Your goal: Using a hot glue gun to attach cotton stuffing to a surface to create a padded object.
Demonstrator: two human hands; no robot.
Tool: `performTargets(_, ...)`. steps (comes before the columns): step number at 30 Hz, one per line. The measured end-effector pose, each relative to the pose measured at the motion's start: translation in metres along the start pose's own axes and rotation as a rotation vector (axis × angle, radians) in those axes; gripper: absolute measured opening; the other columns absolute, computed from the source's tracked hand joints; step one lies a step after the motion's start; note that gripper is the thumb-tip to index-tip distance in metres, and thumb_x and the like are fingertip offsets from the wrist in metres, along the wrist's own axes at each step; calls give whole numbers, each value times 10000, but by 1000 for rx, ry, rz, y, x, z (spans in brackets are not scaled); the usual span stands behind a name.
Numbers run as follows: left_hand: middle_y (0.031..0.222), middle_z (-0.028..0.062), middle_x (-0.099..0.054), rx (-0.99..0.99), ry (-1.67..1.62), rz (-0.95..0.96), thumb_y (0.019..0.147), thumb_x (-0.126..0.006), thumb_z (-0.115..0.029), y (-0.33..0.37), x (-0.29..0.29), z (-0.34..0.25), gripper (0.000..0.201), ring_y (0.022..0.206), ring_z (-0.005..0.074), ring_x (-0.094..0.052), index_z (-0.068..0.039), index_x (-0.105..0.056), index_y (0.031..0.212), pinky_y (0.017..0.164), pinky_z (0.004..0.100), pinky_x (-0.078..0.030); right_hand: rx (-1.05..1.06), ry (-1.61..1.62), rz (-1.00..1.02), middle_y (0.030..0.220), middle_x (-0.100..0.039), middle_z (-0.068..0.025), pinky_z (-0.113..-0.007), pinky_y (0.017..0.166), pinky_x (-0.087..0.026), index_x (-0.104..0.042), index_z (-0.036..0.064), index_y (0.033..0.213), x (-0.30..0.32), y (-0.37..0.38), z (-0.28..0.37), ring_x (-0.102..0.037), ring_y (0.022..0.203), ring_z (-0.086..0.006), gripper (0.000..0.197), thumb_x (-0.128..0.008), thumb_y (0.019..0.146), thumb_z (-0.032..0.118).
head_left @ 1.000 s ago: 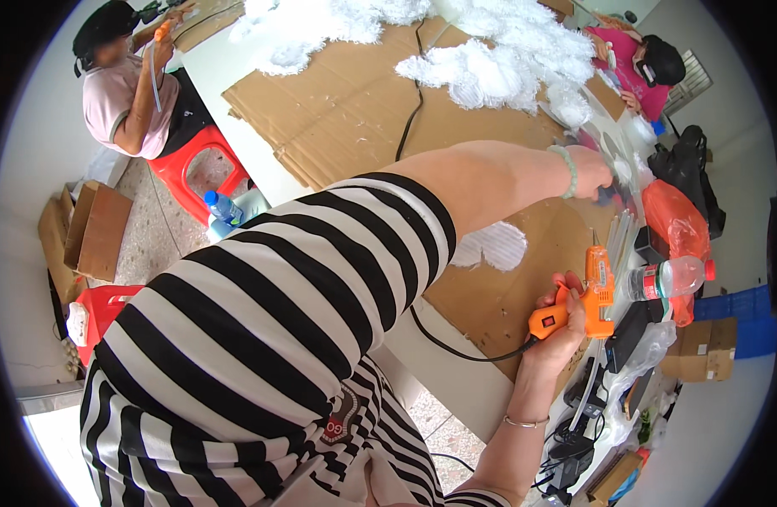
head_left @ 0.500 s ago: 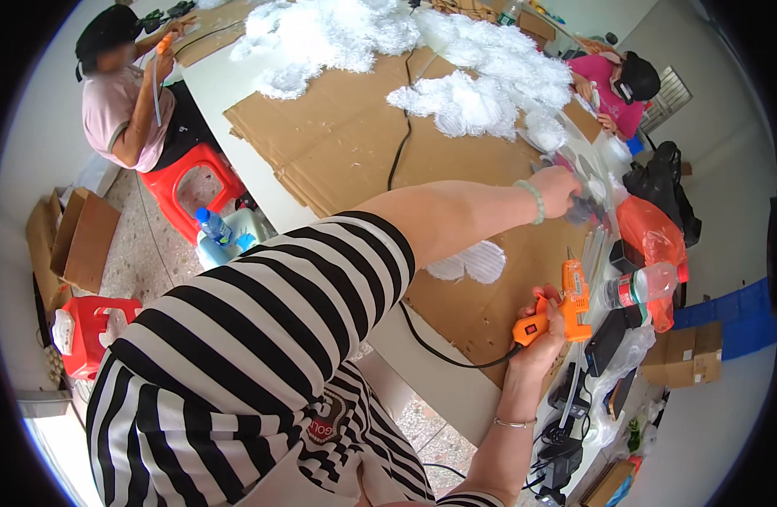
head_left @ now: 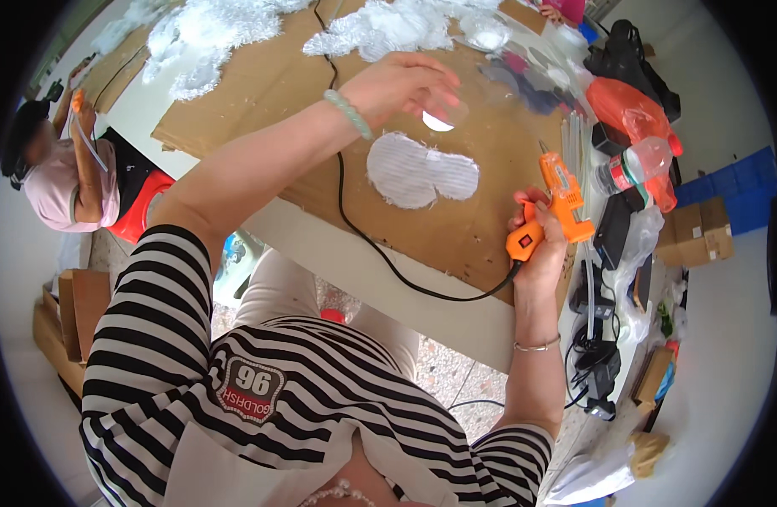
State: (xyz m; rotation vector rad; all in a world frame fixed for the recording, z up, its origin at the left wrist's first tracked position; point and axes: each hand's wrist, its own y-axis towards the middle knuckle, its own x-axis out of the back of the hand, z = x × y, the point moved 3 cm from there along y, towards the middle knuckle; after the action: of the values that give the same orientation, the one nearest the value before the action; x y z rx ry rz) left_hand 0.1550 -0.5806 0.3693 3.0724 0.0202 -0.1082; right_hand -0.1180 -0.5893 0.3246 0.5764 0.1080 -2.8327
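My right hand (head_left: 540,232) is wrapped round an orange hot glue gun (head_left: 557,190), its nozzle pointing to the far side and its black cord (head_left: 388,266) trailing left. My left hand (head_left: 410,89) is over the cardboard, fingers bent and blurred. At its fingertips shows a small thin white disc (head_left: 437,123), partly see-through at its edge; the fingers seem pinched on it. Just below that hand, a white ribbed fabric piece (head_left: 418,171) with two rounded lobes lies flat on the brown cardboard (head_left: 262,127).
White fluffy pieces (head_left: 388,29) are heaped at the far side. Grey and clear flat pieces (head_left: 524,84) lie far right. Glue sticks (head_left: 574,127), a plastic bottle (head_left: 633,165), a red bag (head_left: 621,106) and black adapters (head_left: 595,363) line the right edge. A co-worker (head_left: 72,182) sits left.
My left hand has come back left from the flat pieces at the right, with the white disc now showing at its fingers. The glue gun stays in my right hand. The view has shifted.
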Motion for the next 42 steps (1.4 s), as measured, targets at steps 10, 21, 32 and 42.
performTargets(10, 943, 50, -648, -471, 544, -119, 861, -493, -70, -59, 19, 1, 246, 732, 172, -615, -26, -610, 1073, 656, 296, -505, 25, -10, 47, 962, -601, -163, -241, 618, -433, -513, -64, 1106, -1, 2, -1, -525, 676, -129, 331, -503, 827, 115)
performTargets(21, 935, 69, -585, -887, 1461, 228, 722, -571, -76, -89, -27, 22, 289, 885, 225, -569, -22, -613, 1003, 756, 318, -486, 14, -50, 16, 964, -604, -174, -244, 617, -417, -512, -61, 1104, -1, -1, 1, -520, 669, -128, 335, -510, 817, 111)
performTargets(32, 888, 48, -585, -884, 1498, 160, 740, -568, -103, -85, -31, 28, 199, 831, 199, -562, -48, -610, 927, 725, 309, -483, 8, -83, 15, 937, -617, -163, -243, 622, -411, -529, -66, 1087, -2, -2, 2, -519, 671, -125, 346, -530, 802, 131)
performTargets(42, 910, 55, -578, -754, 1386, 180, 709, -681, -162, -83, -30, 29, 284, 855, 222, -571, -89, -608, 973, 744, 321, -483, 28, -106, 30, 903, -635, -159, -257, 622, -441, -547, -43, 1042, -5, -3, 3, -527, 645, -131, 273, -530, 810, 100)
